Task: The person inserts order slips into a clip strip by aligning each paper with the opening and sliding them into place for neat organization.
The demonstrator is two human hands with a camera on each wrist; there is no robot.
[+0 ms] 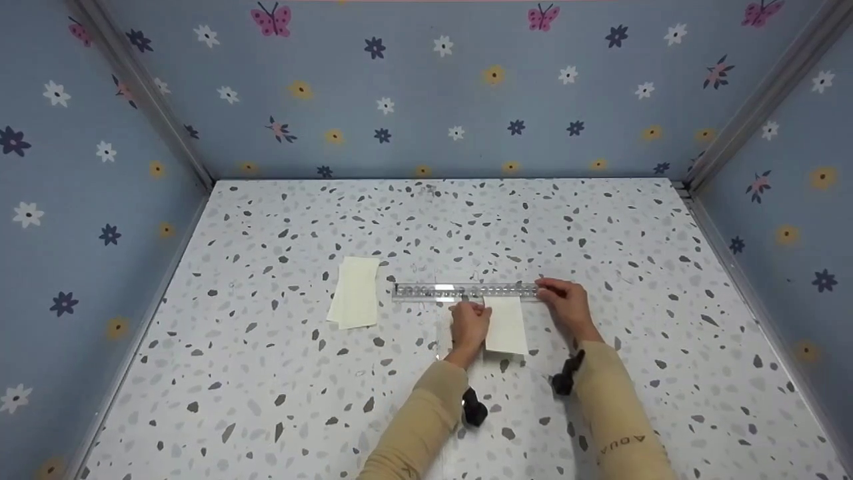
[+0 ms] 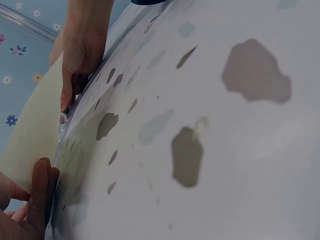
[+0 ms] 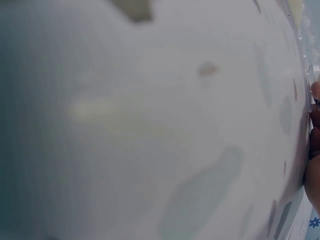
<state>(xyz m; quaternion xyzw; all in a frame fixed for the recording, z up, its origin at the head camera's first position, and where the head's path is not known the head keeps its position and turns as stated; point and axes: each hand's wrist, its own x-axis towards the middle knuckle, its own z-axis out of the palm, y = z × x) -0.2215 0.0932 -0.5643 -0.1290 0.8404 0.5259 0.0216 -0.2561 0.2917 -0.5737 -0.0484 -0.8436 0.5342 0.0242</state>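
Note:
A clear plastic ruler (image 1: 420,291) lies crosswise on the table. My right hand (image 1: 570,308) grips its right end between thumb and fingers; the right wrist view catches only the fingertips (image 3: 315,90) at its edge. Below the ruler is a small pale yellow slip of paper (image 1: 505,327), its top edge meeting the ruler. The left hand (image 1: 470,331) pinches this slip at its upper left side, close under the ruler. In the left wrist view, the paper (image 2: 37,125) rises at a slant from the table, held by the left thumb and fingers (image 2: 40,185).
More pale yellow paper slips (image 1: 358,293) lie overlapped to the left of the ruler. The white speckled table (image 1: 266,373) is bounded by blue flowered panels (image 1: 426,87) at the back and sides. Black wrist cameras (image 1: 474,408) hang by both sleeves.

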